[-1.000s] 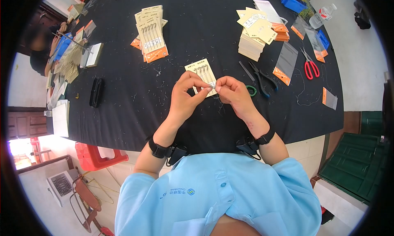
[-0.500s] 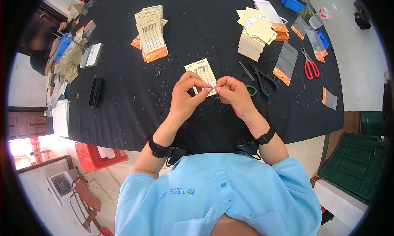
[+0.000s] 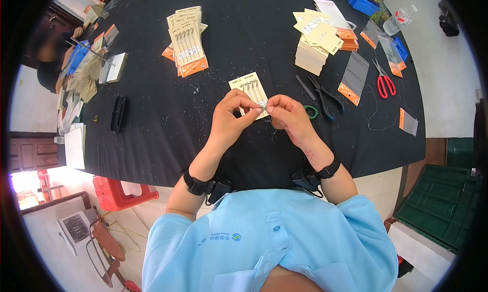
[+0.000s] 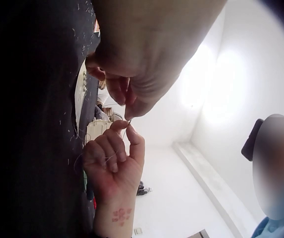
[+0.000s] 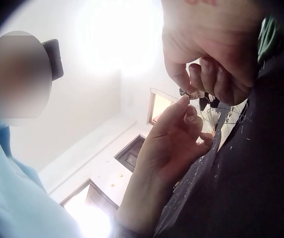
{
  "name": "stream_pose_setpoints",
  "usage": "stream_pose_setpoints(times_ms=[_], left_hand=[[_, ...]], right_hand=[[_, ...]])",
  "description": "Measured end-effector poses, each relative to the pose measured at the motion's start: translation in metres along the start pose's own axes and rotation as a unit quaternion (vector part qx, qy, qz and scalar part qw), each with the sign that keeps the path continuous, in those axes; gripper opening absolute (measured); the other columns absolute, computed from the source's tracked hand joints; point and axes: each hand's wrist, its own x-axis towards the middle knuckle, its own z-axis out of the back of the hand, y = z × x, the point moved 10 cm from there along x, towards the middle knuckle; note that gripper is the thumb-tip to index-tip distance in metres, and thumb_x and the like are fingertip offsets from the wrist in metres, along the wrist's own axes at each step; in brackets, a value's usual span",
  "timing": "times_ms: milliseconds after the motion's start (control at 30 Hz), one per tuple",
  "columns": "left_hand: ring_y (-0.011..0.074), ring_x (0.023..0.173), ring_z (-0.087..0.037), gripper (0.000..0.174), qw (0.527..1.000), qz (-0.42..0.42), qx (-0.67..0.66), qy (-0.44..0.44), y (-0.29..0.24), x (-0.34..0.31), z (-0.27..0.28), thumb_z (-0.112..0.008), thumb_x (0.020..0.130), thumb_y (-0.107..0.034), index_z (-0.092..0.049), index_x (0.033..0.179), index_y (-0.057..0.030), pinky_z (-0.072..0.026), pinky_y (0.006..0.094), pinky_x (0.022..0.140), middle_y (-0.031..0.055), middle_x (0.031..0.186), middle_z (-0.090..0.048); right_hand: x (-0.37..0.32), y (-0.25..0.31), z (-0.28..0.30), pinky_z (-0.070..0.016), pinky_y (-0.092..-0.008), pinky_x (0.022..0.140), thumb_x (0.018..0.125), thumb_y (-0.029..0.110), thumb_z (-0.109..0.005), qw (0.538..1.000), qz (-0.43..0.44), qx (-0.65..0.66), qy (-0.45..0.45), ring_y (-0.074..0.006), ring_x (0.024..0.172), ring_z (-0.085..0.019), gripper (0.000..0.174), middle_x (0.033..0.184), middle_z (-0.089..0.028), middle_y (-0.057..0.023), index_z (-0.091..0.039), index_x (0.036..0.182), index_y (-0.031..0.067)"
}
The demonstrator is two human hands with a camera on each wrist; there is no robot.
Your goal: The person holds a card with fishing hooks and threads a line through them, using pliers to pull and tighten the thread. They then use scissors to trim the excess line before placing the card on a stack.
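In the head view a cream card (image 3: pixel 250 84) with several dark hooks lies on the black cloth, its lower part behind the fingers. Over its left edge, the left hand (image 3: pixel 231 117) pinches a tiny dark item, likely a hook, between thumb and forefinger. The right hand (image 3: pixel 291 118) meets it from the right, thumb and forefinger pinched at the same item. Thin thread (image 4: pixel 110 157) crosses the right hand's curled fingers in the left wrist view. In the right wrist view both fingertips nearly touch; the item's exact shape is unclear.
Hooked cards (image 3: pixel 189 48) are stacked at the back left, blank cards (image 3: pixel 311 56) at the back right. Pliers (image 3: pixel 325 96), a green ring (image 3: pixel 311 112), red scissors (image 3: pixel 386 84), clear packets (image 3: pixel 354 73) and a bottle (image 3: pixel 399 20) lie right. A black case (image 3: pixel 119 114) sits left.
The right hand's lower fingers have shifted slightly below the pinch. The left hand and the card have stayed in place.
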Motion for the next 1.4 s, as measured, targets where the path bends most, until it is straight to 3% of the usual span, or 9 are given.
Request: stream_pose_setpoints(times_ms=[400, 1400], left_hand=[[0.0078, 0.07, -0.05, 0.007, 1.0, 0.007, -0.021, 0.006, 0.004, 0.0, -0.003, -0.072, 0.073, -0.007, -0.067, 0.078, -0.0051, -0.039, 0.0232, 0.064, -0.001, 0.079, -0.053], [0.0095, 0.071, -0.051, 0.008, 1.0, -0.018, 0.007, 0.001, -0.005, 0.0, -0.001, -0.072, 0.072, -0.004, -0.066, 0.078, -0.0042, -0.0406, 0.0242, 0.067, 0.0002, 0.079, -0.051]], right_hand=[[0.0, -0.003, -0.003, -0.0216, -0.0195, 0.047, 0.086, 0.011, -0.059, 1.0, -0.01, 0.008, 0.024, -0.001, 0.05, -0.03, 0.006, 0.065, -0.044, 0.0076, -0.057, 0.088, 0.0056], [0.0, -0.001, -0.001, -0.0236, -0.0179, 0.047, 0.085, 0.009, -0.061, 1.0, -0.015, -0.012, 0.013, 0.0, 0.053, -0.036, 0.005, 0.07, -0.05, 0.0063, -0.058, 0.089, 0.0061]])
